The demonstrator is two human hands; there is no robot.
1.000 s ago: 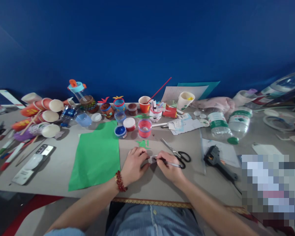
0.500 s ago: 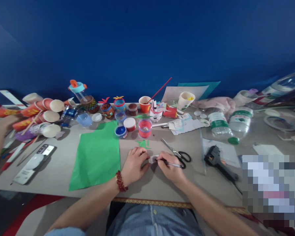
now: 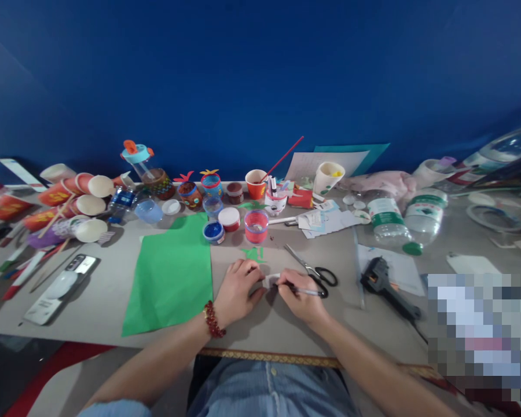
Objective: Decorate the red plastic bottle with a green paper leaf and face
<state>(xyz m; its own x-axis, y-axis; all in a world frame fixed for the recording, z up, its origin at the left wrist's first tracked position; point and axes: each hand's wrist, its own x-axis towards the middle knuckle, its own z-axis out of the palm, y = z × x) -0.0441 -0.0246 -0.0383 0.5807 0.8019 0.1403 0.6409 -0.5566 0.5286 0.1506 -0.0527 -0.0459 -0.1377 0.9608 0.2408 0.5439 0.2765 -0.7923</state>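
Between my hands lies a small pale piece of paper (image 3: 270, 281) on the grey table. My left hand (image 3: 239, 289), with a red bead bracelet at the wrist, is closed on its left edge between thumb and fingers. A pen (image 3: 306, 291) is gripped in my right hand (image 3: 301, 298), its tip down at the paper's right side. Scissors (image 3: 312, 270) with black handles lie just beyond my right hand. Green paper scraps (image 3: 252, 253) rest ahead of my left hand, and a large green sheet (image 3: 169, 278) spreads to its left.
Paint jars (image 3: 213, 231) and a red-painted clear cup (image 3: 256, 227) stand ahead. A glue gun (image 3: 388, 289) and plastic bottles (image 3: 386, 217) are on the right. A phone (image 3: 61, 288) and paper cups (image 3: 78, 202) lie on the left. A blue wall (image 3: 260, 87) rises behind.
Another person's arm at the far left has drawn back, uncovering pens and an orange cup there. My hands stay in nearly the same place over the small paper.
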